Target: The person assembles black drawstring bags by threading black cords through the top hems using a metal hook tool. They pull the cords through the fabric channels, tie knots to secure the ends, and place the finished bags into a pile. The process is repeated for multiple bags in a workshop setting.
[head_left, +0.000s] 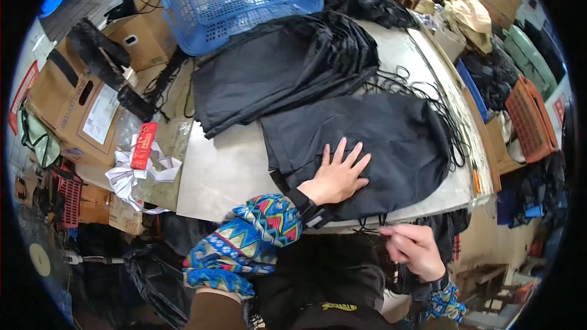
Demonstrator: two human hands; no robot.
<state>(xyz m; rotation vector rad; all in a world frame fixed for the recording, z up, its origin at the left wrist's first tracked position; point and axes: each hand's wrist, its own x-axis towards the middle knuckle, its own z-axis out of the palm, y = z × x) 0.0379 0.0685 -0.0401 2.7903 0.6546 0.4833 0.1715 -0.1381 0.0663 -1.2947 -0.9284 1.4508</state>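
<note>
A black fabric drawstring bag [391, 131] lies flat on the pale tabletop in front of me. My left hand [336, 177] rests on it with the fingers spread, pressing the cloth down. At the table's near edge my right hand [416, 249] is closed, its thumb and fingertips pinched at a thin black cord [364, 227] that comes out from under the bag's near side. Just beyond, a thick stack of similar black bags [275, 64] lies folded, partly under the far edge of the front one. Loose black cords [449, 110] spread in a tangle on the right.
A blue plastic basket [244, 0] stands behind the stack. On the left are an open cardboard box [85, 110], white strips [162, 165] and a red packet [143, 145]. An orange crate [531, 119] sits off to the right, beyond the table's edge.
</note>
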